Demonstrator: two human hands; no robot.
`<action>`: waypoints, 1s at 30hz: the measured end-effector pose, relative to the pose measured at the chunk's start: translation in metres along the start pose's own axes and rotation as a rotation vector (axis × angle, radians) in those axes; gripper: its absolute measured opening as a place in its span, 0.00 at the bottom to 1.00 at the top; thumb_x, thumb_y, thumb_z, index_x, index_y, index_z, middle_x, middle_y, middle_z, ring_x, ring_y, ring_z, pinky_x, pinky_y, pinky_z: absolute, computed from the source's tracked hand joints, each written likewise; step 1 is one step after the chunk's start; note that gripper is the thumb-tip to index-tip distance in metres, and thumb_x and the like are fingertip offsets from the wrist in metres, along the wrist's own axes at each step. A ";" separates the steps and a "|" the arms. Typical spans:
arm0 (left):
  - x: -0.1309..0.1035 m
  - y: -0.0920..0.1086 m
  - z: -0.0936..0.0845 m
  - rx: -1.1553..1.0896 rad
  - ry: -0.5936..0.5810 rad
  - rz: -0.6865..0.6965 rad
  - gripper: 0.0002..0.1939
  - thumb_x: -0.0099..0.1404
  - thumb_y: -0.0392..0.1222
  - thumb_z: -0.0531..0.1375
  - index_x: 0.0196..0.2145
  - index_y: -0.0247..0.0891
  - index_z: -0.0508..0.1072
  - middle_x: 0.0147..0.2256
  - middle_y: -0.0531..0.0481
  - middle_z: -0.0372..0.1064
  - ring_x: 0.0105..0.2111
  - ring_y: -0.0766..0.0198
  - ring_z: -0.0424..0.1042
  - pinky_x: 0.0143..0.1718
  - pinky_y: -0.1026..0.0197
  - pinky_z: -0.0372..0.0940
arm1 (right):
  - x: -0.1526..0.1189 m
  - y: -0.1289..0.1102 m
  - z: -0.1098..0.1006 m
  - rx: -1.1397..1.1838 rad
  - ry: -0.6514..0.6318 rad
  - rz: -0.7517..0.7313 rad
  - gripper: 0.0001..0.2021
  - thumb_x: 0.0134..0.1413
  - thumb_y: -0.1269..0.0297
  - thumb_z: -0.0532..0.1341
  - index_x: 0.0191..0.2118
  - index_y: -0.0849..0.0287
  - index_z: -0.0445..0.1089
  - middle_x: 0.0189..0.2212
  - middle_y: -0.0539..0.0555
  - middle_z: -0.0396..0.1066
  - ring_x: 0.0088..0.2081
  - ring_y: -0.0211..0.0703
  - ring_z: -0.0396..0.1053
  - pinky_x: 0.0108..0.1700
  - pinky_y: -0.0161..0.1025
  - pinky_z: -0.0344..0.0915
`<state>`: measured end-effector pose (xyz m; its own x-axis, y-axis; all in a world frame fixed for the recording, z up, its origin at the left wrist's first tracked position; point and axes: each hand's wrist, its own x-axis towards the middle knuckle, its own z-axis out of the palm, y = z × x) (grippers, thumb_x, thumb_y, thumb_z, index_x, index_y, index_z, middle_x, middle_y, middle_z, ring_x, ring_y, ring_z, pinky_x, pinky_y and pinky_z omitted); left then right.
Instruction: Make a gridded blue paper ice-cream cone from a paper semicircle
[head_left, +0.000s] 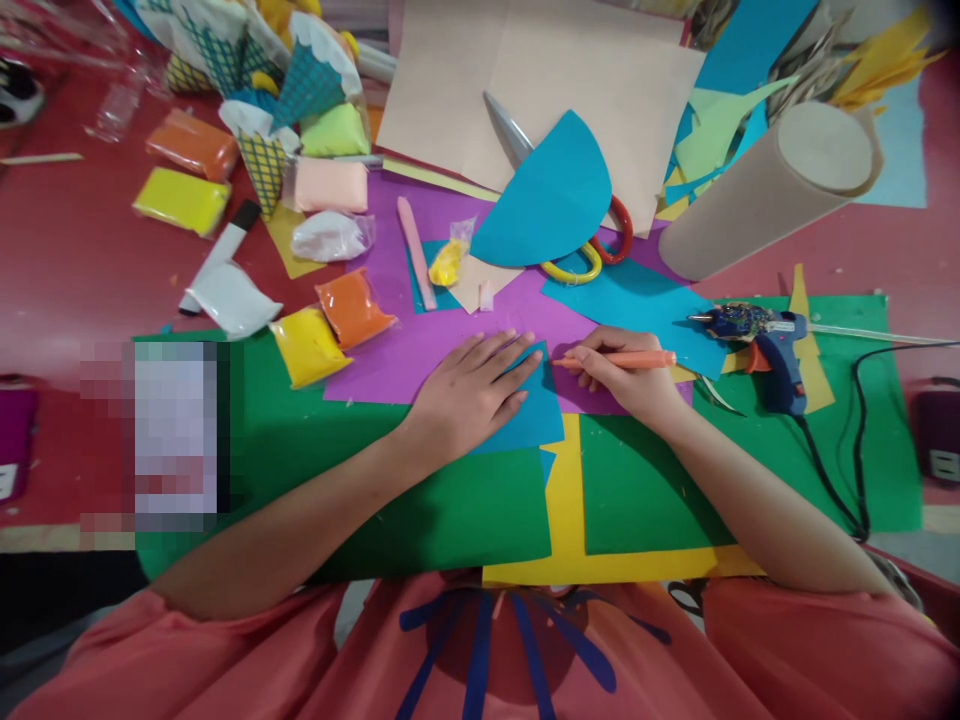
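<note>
My left hand (469, 395) lies flat, fingers spread, on a small blue sheet (525, 425) at the middle of the table. An orange pen (637, 359) is pinched in my right hand (619, 378), its tip pointing left near the right edge of that blue sheet. Under both is a purple sheet (375, 370). Beyond my hands, a rounded blue piece (555, 195) covers part of a pair of scissors (571, 266) with red and yellow handles. A pink marker (415, 250) lies beside a small yellow packet (448, 262).
Clay packets (311, 345) and paper cones (262, 150) sit at the left. At the right are a glue gun (780, 350) with its black cord and a beige roll (757, 200). Green sheets (450, 510) cover the near side. A large beige sheet (592, 80) lies at the back.
</note>
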<state>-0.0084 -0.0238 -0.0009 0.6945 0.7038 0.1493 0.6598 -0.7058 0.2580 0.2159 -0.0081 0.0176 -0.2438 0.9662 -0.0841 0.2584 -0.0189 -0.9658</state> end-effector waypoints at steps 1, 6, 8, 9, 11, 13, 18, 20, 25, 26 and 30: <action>0.000 0.000 0.000 0.002 0.000 0.002 0.22 0.74 0.42 0.47 0.61 0.38 0.64 0.62 0.42 0.62 0.61 0.52 0.62 0.59 0.46 0.60 | 0.000 0.000 0.000 0.004 0.004 -0.005 0.15 0.54 0.53 0.63 0.25 0.61 0.72 0.21 0.50 0.70 0.20 0.33 0.65 0.22 0.33 0.60; 0.001 0.000 -0.001 0.017 0.012 0.012 0.21 0.74 0.42 0.47 0.61 0.36 0.64 0.61 0.42 0.62 0.60 0.51 0.63 0.58 0.46 0.61 | -0.001 0.000 0.000 -0.066 0.014 -0.024 0.15 0.55 0.53 0.63 0.27 0.61 0.72 0.23 0.52 0.72 0.22 0.34 0.66 0.24 0.33 0.61; 0.000 0.001 -0.001 0.007 0.006 0.005 0.22 0.74 0.42 0.46 0.61 0.37 0.64 0.61 0.42 0.62 0.61 0.51 0.62 0.59 0.46 0.61 | -0.001 0.000 0.000 -0.076 0.005 -0.025 0.14 0.55 0.55 0.63 0.26 0.61 0.72 0.22 0.51 0.71 0.22 0.33 0.65 0.24 0.33 0.60; 0.000 0.001 -0.001 0.001 0.003 0.001 0.22 0.74 0.42 0.46 0.61 0.37 0.64 0.61 0.42 0.62 0.61 0.51 0.62 0.59 0.46 0.60 | -0.001 0.001 0.000 -0.076 0.000 -0.026 0.14 0.55 0.56 0.63 0.25 0.61 0.71 0.21 0.51 0.71 0.22 0.33 0.65 0.24 0.33 0.60; 0.000 0.001 -0.001 -0.005 0.002 -0.003 0.22 0.74 0.42 0.46 0.61 0.38 0.64 0.62 0.42 0.61 0.61 0.52 0.62 0.59 0.46 0.60 | -0.001 0.001 -0.001 -0.075 -0.010 -0.026 0.13 0.55 0.59 0.62 0.24 0.61 0.70 0.20 0.50 0.70 0.20 0.32 0.64 0.22 0.32 0.58; 0.000 0.000 0.000 -0.003 0.004 0.000 0.22 0.74 0.43 0.46 0.62 0.38 0.63 0.62 0.42 0.61 0.61 0.52 0.62 0.59 0.46 0.60 | 0.000 0.000 -0.001 -0.071 -0.023 -0.013 0.12 0.54 0.62 0.62 0.23 0.61 0.70 0.18 0.49 0.69 0.19 0.32 0.63 0.21 0.32 0.57; 0.000 0.001 -0.002 0.034 0.029 0.021 0.22 0.74 0.43 0.47 0.61 0.35 0.64 0.61 0.41 0.62 0.60 0.50 0.63 0.58 0.46 0.61 | 0.002 -0.004 -0.002 0.021 -0.050 0.076 0.09 0.49 0.64 0.62 0.21 0.60 0.70 0.16 0.49 0.68 0.17 0.34 0.64 0.19 0.31 0.59; -0.001 0.002 -0.006 0.036 0.061 0.016 0.22 0.73 0.44 0.48 0.60 0.33 0.65 0.60 0.39 0.64 0.58 0.50 0.65 0.57 0.47 0.62 | 0.002 -0.004 -0.003 0.089 -0.015 0.097 0.09 0.50 0.63 0.61 0.23 0.60 0.71 0.17 0.49 0.70 0.17 0.34 0.65 0.19 0.32 0.61; -0.004 0.008 -0.015 0.002 0.074 0.134 0.20 0.71 0.49 0.53 0.52 0.34 0.72 0.50 0.39 0.73 0.51 0.52 0.71 0.55 0.50 0.65 | 0.002 -0.003 -0.004 0.192 0.058 0.072 0.11 0.54 0.58 0.62 0.27 0.60 0.72 0.20 0.49 0.72 0.18 0.34 0.67 0.21 0.33 0.65; -0.005 0.008 -0.015 0.006 0.045 0.156 0.23 0.70 0.52 0.53 0.53 0.33 0.72 0.51 0.38 0.72 0.52 0.51 0.71 0.55 0.49 0.64 | 0.002 -0.003 -0.004 0.193 0.053 0.062 0.12 0.55 0.57 0.62 0.29 0.60 0.72 0.20 0.50 0.72 0.19 0.34 0.68 0.22 0.33 0.66; -0.006 0.008 -0.011 0.032 -0.061 0.133 0.30 0.69 0.55 0.54 0.60 0.31 0.64 0.59 0.35 0.64 0.59 0.48 0.64 0.60 0.47 0.60 | 0.001 -0.003 -0.005 0.143 0.017 0.027 0.12 0.57 0.56 0.62 0.37 0.60 0.75 0.28 0.52 0.75 0.24 0.35 0.71 0.27 0.33 0.69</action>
<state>-0.0103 -0.0327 0.0112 0.7923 0.5980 0.1213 0.5685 -0.7957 0.2091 0.2192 -0.0059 0.0212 -0.2229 0.9689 -0.1074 0.1285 -0.0800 -0.9885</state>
